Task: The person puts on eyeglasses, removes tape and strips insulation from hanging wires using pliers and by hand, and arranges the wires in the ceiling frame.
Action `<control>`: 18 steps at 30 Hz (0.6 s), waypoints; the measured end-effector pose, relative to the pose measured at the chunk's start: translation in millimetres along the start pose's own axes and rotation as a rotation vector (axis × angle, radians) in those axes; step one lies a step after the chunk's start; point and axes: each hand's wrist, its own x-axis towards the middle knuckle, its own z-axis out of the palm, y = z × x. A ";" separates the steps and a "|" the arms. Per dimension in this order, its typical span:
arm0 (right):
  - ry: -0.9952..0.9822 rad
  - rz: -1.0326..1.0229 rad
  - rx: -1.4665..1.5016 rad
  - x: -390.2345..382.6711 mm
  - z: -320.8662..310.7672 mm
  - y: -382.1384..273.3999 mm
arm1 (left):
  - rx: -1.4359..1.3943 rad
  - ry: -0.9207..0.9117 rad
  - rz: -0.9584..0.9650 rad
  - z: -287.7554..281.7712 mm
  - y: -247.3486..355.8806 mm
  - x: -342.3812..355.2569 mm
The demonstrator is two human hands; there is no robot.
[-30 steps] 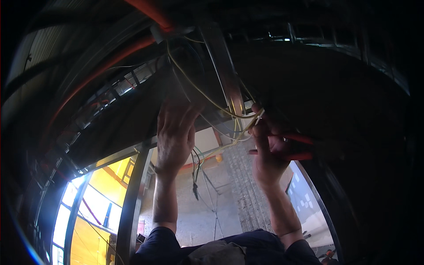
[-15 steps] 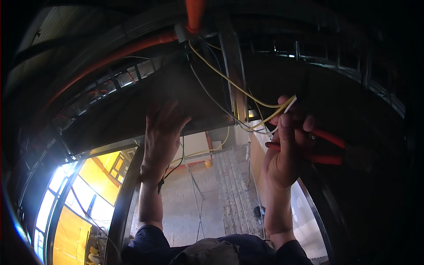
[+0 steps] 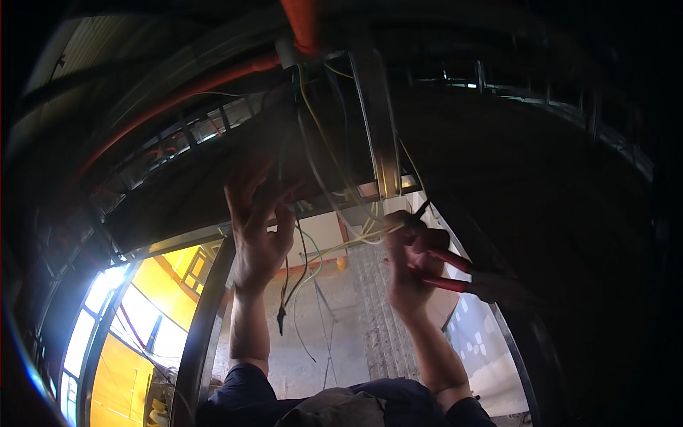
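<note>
Since the earlier frame my right hand (image 3: 413, 267) has dropped lower, away from the orange conduit (image 3: 302, 25); its fingers are closed round red-handled pliers (image 3: 455, 274), gripping a yellow wire (image 3: 356, 242); my left hand (image 3: 257, 228), fingers spread, parts loose wires (image 3: 302, 263) below that conduit; wiring looks unfinished, ends dangling.

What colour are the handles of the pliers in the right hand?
Red: the pliers' handles stick out of the right hand, seen in the head view.
</note>
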 end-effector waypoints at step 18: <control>-0.157 -0.095 -0.031 -19.7 26.4 12.2 | -1.082 0.098 -0.649 -13.9 13.0 -3.2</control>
